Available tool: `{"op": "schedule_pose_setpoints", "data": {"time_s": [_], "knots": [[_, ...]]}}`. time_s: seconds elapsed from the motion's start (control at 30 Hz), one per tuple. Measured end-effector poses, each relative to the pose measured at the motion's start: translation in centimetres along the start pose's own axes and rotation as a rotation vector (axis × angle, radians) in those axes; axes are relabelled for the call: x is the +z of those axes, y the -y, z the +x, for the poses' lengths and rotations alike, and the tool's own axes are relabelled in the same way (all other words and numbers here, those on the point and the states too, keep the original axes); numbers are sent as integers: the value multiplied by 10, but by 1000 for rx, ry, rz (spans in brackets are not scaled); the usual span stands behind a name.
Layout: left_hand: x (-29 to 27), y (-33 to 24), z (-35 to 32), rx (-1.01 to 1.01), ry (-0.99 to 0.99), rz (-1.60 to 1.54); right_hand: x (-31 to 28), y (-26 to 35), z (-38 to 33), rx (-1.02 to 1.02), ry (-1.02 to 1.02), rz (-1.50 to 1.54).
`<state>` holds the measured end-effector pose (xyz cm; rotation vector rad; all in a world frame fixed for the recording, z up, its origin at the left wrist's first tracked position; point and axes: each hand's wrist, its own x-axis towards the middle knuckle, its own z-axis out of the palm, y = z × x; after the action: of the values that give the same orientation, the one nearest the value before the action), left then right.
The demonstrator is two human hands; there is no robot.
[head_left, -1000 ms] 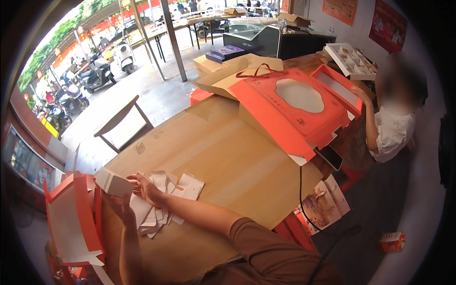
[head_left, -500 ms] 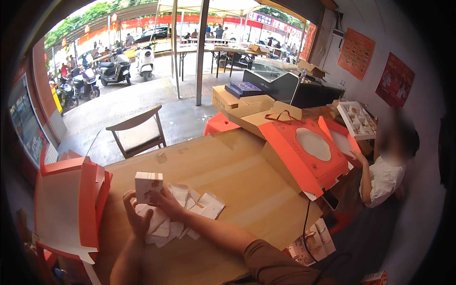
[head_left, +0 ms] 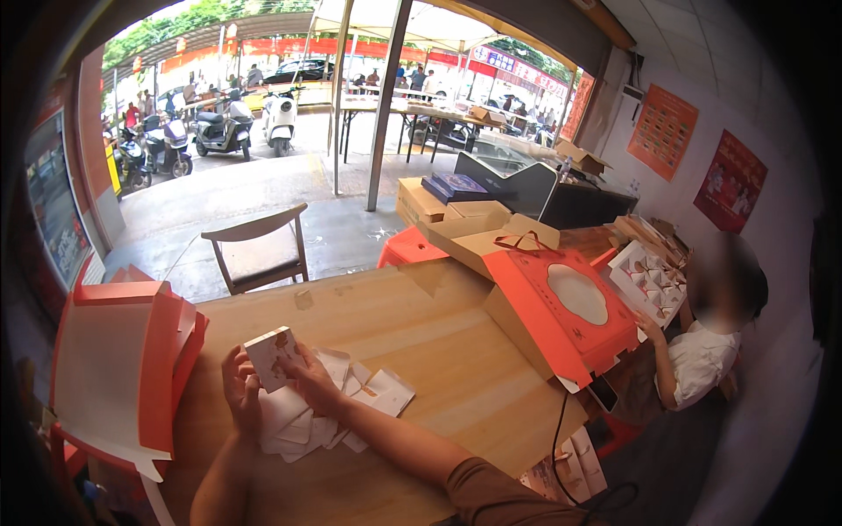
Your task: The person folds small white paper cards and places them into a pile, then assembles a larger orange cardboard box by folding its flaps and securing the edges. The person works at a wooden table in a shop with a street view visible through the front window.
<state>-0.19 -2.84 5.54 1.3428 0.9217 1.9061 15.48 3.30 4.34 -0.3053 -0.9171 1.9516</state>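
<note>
Above the table I hold a small white carton (head_left: pixel 271 358) with brown print, its broad face tilted toward me. My right hand (head_left: pixel 312 382) grips it along its right side, fingers partly behind it. At its left edge, my left hand (head_left: pixel 243 386) has curled fingers against the carton; their tips are partly hidden. Below and behind my right hand spreads a loose pile of flat white card pieces (head_left: pixel 386 391), some with brown print, overlapping on the wooden table (head_left: pixel 421 351).
Red carton pieces (head_left: pixel 114 368) stand at the left. To the right lie a red box with an oval window (head_left: pixel 570 307) and open brown cartons (head_left: pixel 465 230). A co-worker sits beside a white tray (head_left: pixel 647 279) of small items. A chair (head_left: pixel 259 250) stands beyond the table.
The carton has tilted, so its printed face now shows more fully. My left fingers have closed in on its edge. The co-worker's white tray sits lower, and the red piece beside it is mostly hidden.
</note>
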Motion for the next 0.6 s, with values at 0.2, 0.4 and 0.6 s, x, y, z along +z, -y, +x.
{"op": "schedule_pose_setpoints", "data": {"time_s": [0.2, 0.4, 0.6], "knots": [[-13, 14, -1, 20, 37, 142, 1, 0, -1, -34, -11, -22], [-13, 17, -2, 29, 43, 152, -1, 1, 0, -25, -24, 39], [-1, 1, -4, 15, 50, 356, -5, -1, 0, -36, -82, 68]]}}
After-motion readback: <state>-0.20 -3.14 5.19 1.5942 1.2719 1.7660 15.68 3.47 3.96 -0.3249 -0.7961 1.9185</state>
